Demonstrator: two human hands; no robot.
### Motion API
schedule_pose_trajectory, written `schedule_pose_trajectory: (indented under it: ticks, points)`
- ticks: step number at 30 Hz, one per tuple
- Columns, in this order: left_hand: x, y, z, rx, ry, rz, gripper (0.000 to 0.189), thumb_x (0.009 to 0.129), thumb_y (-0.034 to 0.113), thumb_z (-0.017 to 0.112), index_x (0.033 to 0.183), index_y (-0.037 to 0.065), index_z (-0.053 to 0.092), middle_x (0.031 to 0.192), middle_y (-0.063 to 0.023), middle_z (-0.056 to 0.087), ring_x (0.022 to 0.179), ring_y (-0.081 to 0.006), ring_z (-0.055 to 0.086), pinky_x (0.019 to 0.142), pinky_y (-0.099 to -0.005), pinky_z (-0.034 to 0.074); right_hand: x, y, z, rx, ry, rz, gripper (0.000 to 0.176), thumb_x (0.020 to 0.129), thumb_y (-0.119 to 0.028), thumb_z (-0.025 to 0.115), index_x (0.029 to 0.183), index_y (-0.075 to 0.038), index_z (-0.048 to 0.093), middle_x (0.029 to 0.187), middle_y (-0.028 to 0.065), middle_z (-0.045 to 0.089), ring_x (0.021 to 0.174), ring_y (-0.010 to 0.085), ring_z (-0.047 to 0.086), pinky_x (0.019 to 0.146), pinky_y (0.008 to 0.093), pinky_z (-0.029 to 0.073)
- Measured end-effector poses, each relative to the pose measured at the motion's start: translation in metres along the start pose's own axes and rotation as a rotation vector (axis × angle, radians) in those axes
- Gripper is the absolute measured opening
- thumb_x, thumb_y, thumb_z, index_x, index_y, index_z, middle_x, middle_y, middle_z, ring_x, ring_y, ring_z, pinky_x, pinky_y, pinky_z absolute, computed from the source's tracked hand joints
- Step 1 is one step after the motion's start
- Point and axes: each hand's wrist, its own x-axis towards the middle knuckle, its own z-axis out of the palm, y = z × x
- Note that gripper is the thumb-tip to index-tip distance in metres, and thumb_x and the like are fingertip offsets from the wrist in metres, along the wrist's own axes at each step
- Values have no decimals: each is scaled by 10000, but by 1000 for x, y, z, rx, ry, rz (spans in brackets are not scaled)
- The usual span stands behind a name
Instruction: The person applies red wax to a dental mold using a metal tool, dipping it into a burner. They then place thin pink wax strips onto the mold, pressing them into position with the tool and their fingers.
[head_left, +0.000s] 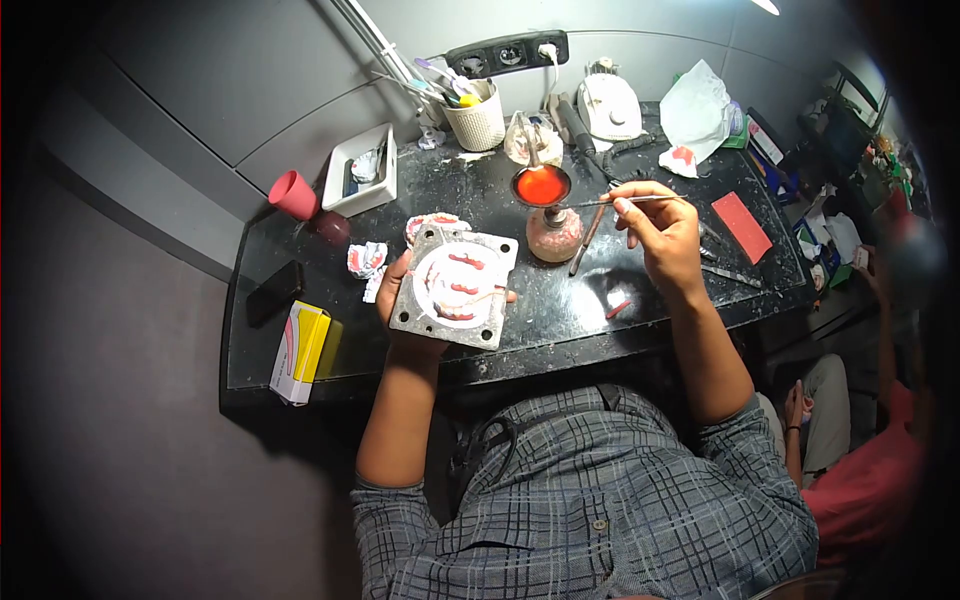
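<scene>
My left hand (397, 290) is wrapped round a grey metal dental flask half (407, 310), tilted toward me, with white plaster and red wax patches inside. Between the thumb and fingers of my right hand (658, 225) is a thin metal wax spatula (640, 199), its tip reaching left to the ladle. That small ladle (541, 186) holds bright red melted wax and sits over a round burner (554, 240). A brown-handled tool (587, 242) lies beside the burner, and a small red wax piece (619, 309) lies below my right hand.
Plaster dental models (367, 260) stand left of the flask. Around the black table (370, 350) are a yellow-white box (302, 352), pink cup (293, 195), white tray (347, 197), tool holder (474, 122), white device (611, 107) and red wax sheet (742, 227). Another person (865, 470) sits at right.
</scene>
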Motion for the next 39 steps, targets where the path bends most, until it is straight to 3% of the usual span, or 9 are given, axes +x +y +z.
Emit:
schedule_pose_trajectory:
  ticks: [3,6,7,10,20,22,23,25,39]
  points:
    - [1,-2,1,-9,-2,11,606,956,384,572,1432,11,540,1400,-257,602,1250,-524,580,980,-845,378,-6,-6,2,186,-242,-36,130,954,-45,706,1067,12,733,1004,67,751,798,67,655,578,195,467]
    - [2,0,-9,-8,19,21,599,949,372,580,1420,3,554,1401,-264,603,1260,-530,571,990,-855,352,-16,-15,13,280,-451,1,138,954,-9,689,1081,41,713,1101,135,745,955,155,701,775,275,557]
    - [3,1,-9,-38,-24,-47,596,946,365,583,1415,-1,559,1403,-267,602,1265,-534,566,999,-859,337,-17,-12,17,347,-502,53,140,953,16,680,1086,48,709,1107,146,745,1042,194,706,894,318,561]
    - [2,1,-4,-106,-84,-154,596,939,352,588,1410,-13,564,1418,-272,591,1284,-546,546,1017,-866,305,-18,-10,24,333,-591,21,139,954,33,678,1088,53,708,1111,152,745,1063,210,709,935,324,559]
    - [3,3,-10,-149,-69,-145,625,956,349,567,1457,-21,514,1488,-290,516,1325,-559,501,1014,-877,289,-21,-11,33,306,-581,80,150,962,53,657,1104,49,704,1115,151,746,1083,220,708,971,344,556]
    - [3,1,-9,-154,-55,-136,629,958,348,565,1463,-22,507,1494,-292,509,1329,-559,497,1014,-876,291,-22,-8,33,307,-549,58,127,949,-9,704,1069,33,695,1101,176,747,1027,203,710,784,272,560]
    - [3,0,-9,-152,-87,-139,629,958,346,565,1463,-24,506,1494,-292,509,1330,-558,497,1017,-871,295,-22,-8,32,307,-549,59,127,949,-9,704,1069,33,695,1101,176,747,1027,203,710,784,272,560]
    - [3,0,-8,-152,-118,-143,630,957,344,565,1463,-27,505,1494,-291,509,1331,-556,497,1020,-867,299,-20,-10,30,333,-576,83,146,962,52,657,1101,46,700,1117,151,746,1088,219,706,969,340,554]
    - [2,1,-12,-139,-59,-103,630,941,337,583,1448,-29,513,1460,-308,535,1320,-560,506,1047,-830,320,-19,-8,28,312,-582,56,140,961,47,661,1093,43,708,1118,142,747,1080,208,706,959,331,552]
